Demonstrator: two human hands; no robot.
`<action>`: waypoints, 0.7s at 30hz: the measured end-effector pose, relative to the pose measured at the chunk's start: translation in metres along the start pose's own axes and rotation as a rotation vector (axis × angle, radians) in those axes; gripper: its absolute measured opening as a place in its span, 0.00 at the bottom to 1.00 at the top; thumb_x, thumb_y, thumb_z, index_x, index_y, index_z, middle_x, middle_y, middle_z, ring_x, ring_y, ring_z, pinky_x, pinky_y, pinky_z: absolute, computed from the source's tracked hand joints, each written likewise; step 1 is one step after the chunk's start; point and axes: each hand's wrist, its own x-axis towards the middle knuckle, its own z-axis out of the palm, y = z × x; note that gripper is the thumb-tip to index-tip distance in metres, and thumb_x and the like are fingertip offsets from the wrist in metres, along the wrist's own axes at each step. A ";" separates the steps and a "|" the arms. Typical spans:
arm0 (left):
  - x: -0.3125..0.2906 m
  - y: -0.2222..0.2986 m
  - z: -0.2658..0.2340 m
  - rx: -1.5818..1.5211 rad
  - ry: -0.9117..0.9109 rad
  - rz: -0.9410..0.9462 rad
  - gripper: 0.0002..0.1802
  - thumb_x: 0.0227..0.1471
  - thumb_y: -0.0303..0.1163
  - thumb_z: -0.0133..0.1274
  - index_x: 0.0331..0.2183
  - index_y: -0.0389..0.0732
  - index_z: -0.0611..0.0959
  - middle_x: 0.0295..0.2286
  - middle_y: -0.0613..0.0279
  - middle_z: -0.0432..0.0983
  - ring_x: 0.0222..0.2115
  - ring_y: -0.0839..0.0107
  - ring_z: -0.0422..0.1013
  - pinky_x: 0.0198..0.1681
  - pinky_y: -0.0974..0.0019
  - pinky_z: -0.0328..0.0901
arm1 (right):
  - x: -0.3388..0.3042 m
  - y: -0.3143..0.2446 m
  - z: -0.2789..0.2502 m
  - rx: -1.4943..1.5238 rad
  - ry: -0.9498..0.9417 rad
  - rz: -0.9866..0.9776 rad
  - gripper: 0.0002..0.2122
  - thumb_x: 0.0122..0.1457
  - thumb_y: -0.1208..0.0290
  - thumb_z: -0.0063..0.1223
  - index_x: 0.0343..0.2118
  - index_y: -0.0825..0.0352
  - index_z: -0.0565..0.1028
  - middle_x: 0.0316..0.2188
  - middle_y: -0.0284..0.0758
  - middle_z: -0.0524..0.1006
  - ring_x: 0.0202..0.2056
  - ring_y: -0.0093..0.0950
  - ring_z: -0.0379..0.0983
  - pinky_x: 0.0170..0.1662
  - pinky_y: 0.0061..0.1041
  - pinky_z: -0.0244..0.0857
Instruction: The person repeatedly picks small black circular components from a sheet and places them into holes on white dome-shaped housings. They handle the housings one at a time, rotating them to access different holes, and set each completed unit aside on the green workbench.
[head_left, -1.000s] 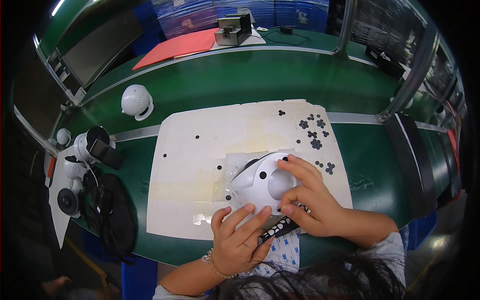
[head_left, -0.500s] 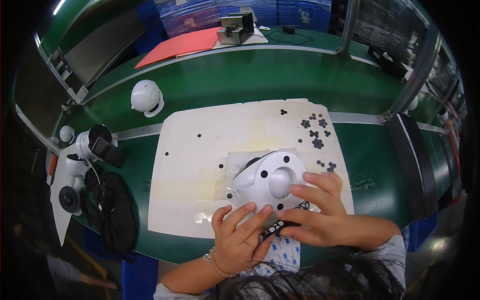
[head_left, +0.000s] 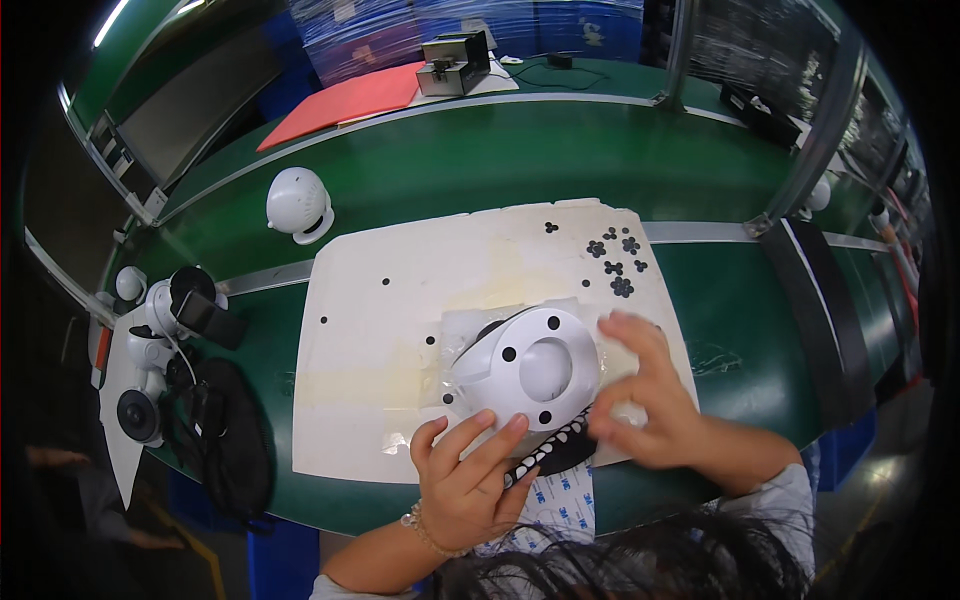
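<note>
White housing [head_left: 490,381] w/ 3 blk dots [head_left: 509,354]; 1 strip [head_left: 547,451] in L hand [head_left: 462,486], R hand [head_left: 652,412] blurred, grip unclear

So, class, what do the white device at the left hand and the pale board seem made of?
White device: probably moulded plastic, satin, judging by its smooth curves and soft shine. Pale board: likely cardboard, matt, given its worn, ragged top edge.
</note>
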 end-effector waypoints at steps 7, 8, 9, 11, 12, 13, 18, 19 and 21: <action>-0.001 0.000 0.002 -0.002 -0.005 -0.005 0.11 0.38 0.34 0.57 0.16 0.40 0.73 0.42 0.66 0.72 0.44 0.64 0.63 0.46 0.54 0.50 | 0.001 0.013 -0.001 0.010 -0.047 0.189 0.05 0.55 0.69 0.47 0.31 0.65 0.69 0.56 0.45 0.55 0.57 0.46 0.45 0.57 0.40 0.39; -0.002 0.000 0.002 0.000 -0.010 -0.007 0.11 0.38 0.34 0.57 0.17 0.40 0.73 0.42 0.66 0.72 0.44 0.64 0.63 0.46 0.54 0.50 | 0.002 0.013 -0.001 0.007 -0.054 0.194 0.05 0.55 0.69 0.47 0.31 0.65 0.69 0.56 0.45 0.55 0.57 0.46 0.45 0.57 0.40 0.39; -0.002 0.000 0.002 0.000 -0.012 -0.007 0.10 0.38 0.34 0.57 0.17 0.40 0.74 0.42 0.66 0.72 0.44 0.64 0.63 0.46 0.54 0.50 | 0.003 0.013 -0.001 0.003 -0.061 0.200 0.05 0.55 0.69 0.47 0.31 0.65 0.69 0.56 0.45 0.55 0.57 0.46 0.45 0.57 0.40 0.40; -0.003 0.000 0.002 0.000 -0.016 -0.009 0.10 0.38 0.34 0.56 0.18 0.40 0.74 0.42 0.66 0.72 0.44 0.64 0.63 0.46 0.53 0.50 | 0.003 0.013 -0.001 -0.004 -0.066 0.204 0.05 0.55 0.70 0.47 0.31 0.65 0.69 0.55 0.45 0.55 0.57 0.46 0.45 0.57 0.40 0.40; -0.003 0.000 0.002 0.001 -0.015 -0.008 0.10 0.38 0.34 0.56 0.18 0.40 0.74 0.42 0.66 0.72 0.44 0.64 0.63 0.46 0.53 0.50 | 0.003 0.013 -0.001 -0.006 -0.064 0.203 0.05 0.55 0.70 0.47 0.31 0.65 0.69 0.55 0.45 0.55 0.57 0.46 0.46 0.57 0.40 0.40; -0.003 0.000 0.002 0.001 -0.014 -0.006 0.10 0.38 0.34 0.56 0.18 0.40 0.74 0.43 0.66 0.72 0.44 0.64 0.63 0.46 0.54 0.50 | 0.002 0.013 0.000 -0.009 -0.062 0.203 0.05 0.55 0.70 0.47 0.31 0.65 0.69 0.55 0.45 0.55 0.57 0.46 0.46 0.57 0.40 0.40; -0.003 0.001 0.002 0.013 -0.013 -0.007 0.10 0.38 0.34 0.56 0.18 0.40 0.74 0.43 0.66 0.71 0.44 0.65 0.62 0.46 0.53 0.50 | 0.003 0.010 0.000 -0.107 -0.023 0.165 0.04 0.53 0.71 0.48 0.30 0.65 0.70 0.53 0.44 0.59 0.56 0.45 0.49 0.55 0.40 0.43; -0.003 0.001 0.002 0.016 -0.014 -0.009 0.10 0.38 0.34 0.56 0.18 0.40 0.74 0.43 0.66 0.71 0.44 0.65 0.62 0.46 0.53 0.50 | 0.003 0.010 0.000 -0.149 -0.007 0.147 0.04 0.52 0.72 0.49 0.30 0.65 0.70 0.53 0.44 0.60 0.55 0.44 0.51 0.54 0.39 0.45; -0.002 0.001 0.002 0.019 -0.014 -0.010 0.09 0.38 0.34 0.56 0.18 0.40 0.74 0.43 0.66 0.71 0.44 0.65 0.62 0.46 0.53 0.50 | 0.002 0.010 -0.001 -0.206 -0.012 0.084 0.05 0.49 0.74 0.50 0.30 0.64 0.70 0.50 0.41 0.64 0.53 0.41 0.56 0.51 0.38 0.49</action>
